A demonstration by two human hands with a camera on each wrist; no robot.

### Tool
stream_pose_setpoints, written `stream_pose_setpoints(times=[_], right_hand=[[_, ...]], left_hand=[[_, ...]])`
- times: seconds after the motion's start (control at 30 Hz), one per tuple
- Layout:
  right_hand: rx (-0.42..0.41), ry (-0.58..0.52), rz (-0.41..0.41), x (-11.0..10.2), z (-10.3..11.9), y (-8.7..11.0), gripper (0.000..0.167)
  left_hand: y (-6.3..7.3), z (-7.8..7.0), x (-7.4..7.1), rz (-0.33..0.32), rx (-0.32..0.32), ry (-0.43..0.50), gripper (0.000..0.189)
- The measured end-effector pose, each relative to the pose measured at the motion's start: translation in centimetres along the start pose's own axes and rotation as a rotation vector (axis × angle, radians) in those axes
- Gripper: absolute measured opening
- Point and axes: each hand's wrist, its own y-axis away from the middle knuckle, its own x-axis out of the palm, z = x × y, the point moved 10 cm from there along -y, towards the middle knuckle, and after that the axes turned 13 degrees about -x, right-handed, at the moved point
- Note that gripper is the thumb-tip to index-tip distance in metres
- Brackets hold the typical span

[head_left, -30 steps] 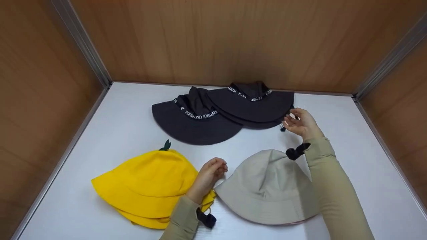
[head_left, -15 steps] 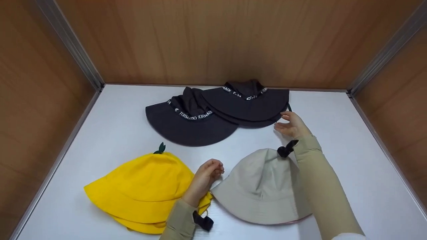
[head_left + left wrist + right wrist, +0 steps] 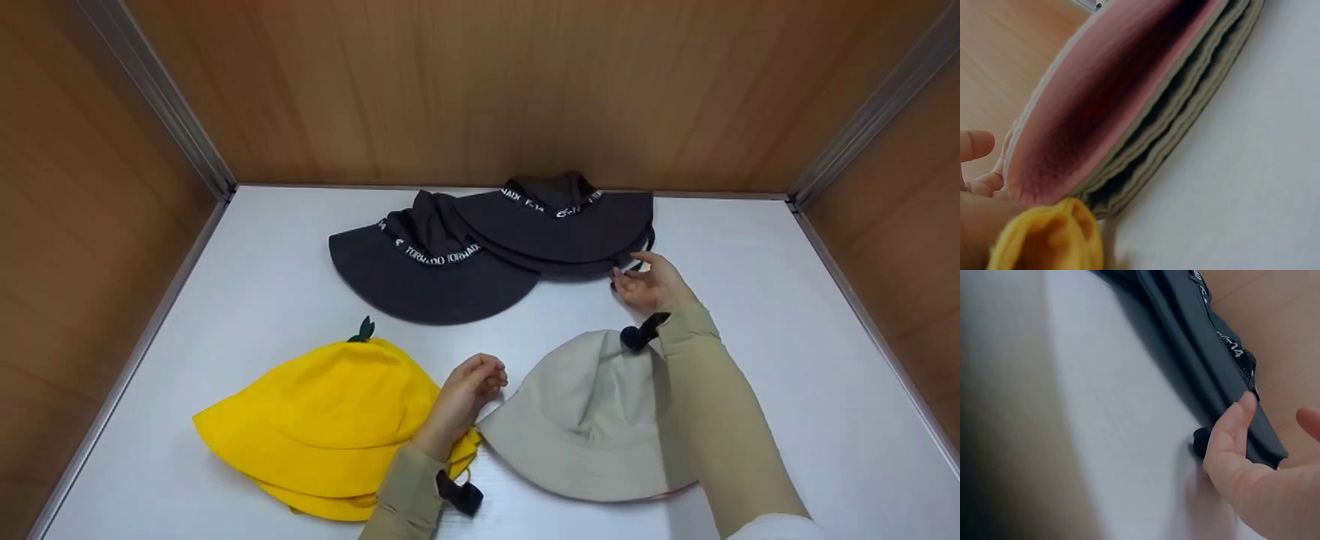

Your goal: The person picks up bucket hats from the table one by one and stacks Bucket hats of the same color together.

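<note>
My right hand [image 3: 651,285] is at the right edge of the upper dark bucket hat [image 3: 555,236], fingers loosely bent and the thumb apart. In the right wrist view a small black cord toggle [image 3: 1201,442] lies beside its fingertips; nothing is pinched there. The upper dark hat overlaps another dark bucket hat [image 3: 435,292] with white lettering on its band. My left hand [image 3: 463,394] rests loosely curled between a yellow bucket hat [image 3: 322,420] and a beige bucket hat [image 3: 592,431], holding nothing visible. Pink lining [image 3: 1089,107] of the beige hat shows in the left wrist view.
The hats lie on a white table [image 3: 225,315], the dark ones against the wooden back wall [image 3: 375,90]. Wooden side panels with metal edging enclose it left and right. A green leaf tab [image 3: 364,330] tops the yellow hat.
My right hand has shifted slightly left and down along the upper dark hat's edge. The head view has moved a little. My left hand and the hats stay nearly in place.
</note>
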Motion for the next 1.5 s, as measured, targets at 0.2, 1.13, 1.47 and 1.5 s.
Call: stream_pose_setpoints(times=[0.2,1.13,1.47,1.5], right_hand=[[-0.033,0.116,0.012,0.7,-0.9,-0.1,0.016],[-0.325,0.061,0.071,5.3,3.8,1.3,0.074],[-0.312,-0.008,0.153,6.4,6.3,4.1,0.081],[-0.315,-0.022,0.162,6.4,6.6,4.5,0.083]], left_hand=[[0.4,0.2,-0.2,-0.011,-0.008,-0.005,0.018],[0.0,0.3,0.5,-0.013,-0.014,-0.010,0.016],[-0.6,0.2,0.6,-0.004,-0.027,-0.015,0.016],[-0.6,0.2,0.6,0.000,-0.028,-0.016,0.016]])
